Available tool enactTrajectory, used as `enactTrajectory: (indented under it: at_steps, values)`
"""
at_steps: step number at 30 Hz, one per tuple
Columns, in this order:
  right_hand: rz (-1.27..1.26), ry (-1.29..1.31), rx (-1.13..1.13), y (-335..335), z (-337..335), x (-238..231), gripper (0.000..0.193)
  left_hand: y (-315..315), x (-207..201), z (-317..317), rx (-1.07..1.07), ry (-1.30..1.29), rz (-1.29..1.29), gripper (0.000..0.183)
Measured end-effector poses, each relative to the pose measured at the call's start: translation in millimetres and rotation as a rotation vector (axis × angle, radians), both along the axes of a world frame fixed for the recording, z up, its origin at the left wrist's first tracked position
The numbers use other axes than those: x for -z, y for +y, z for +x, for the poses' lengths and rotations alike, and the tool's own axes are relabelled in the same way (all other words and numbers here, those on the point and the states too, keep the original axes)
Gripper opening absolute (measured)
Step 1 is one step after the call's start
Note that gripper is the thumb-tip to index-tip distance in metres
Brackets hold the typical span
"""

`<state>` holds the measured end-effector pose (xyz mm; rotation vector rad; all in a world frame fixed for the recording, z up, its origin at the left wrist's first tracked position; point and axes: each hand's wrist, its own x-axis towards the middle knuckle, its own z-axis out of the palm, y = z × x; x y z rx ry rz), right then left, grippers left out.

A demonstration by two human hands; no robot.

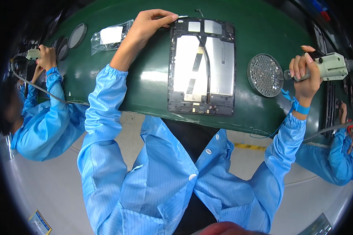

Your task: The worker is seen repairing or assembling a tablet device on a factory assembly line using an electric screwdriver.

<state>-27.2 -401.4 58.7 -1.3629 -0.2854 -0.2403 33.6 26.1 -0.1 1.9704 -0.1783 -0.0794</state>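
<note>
An opened tablet (203, 66) lies on the green bench in front of me, its inside facing up with silvery battery panels and a black cable down the middle. At its far left corner my left hand (147, 26) pinches a small white strip (182, 17) between thumb and fingers. My right hand (308, 78) is wrapped round a pale green electric screwdriver (333, 67), held sideways. The screwdriver's tip end is beside the right rim of a round dish (263, 93) of small metal screws. A blue wrist strap (301, 108) circles my right wrist.
On the green bench (145, 88), a clear bag (110, 36) of dark parts lies to the left. Farther left stand round dishes (77, 36). A small dark part (200, 12) lies beyond the tablet. Co-workers in blue (47, 125) sit on both sides.
</note>
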Motion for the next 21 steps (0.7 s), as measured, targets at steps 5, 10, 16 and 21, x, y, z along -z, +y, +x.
enactTrajectory:
  at_steps: [5, 10, 16, 21]
  values:
    - [-0.078, 0.012, -0.017, -4, 0, 2, 0.038, 2, 3, 4, 0.022, -0.048, -0.042, 0.033]
    - [-0.011, 0.002, -0.004, -1, -1, -2, 0.033, -1, -4, 1, 0.046, -0.021, 0.034, 0.032]
    - [-0.066, 0.019, -0.001, 2, -4, -2, 0.037, -9, -2, -15, 0.149, -0.008, -0.037, 0.029]
    - [0.021, 0.000, -0.225, 41, 12, -2, 0.034, -20, 3, -36, 0.263, 0.027, -0.094, 0.028]
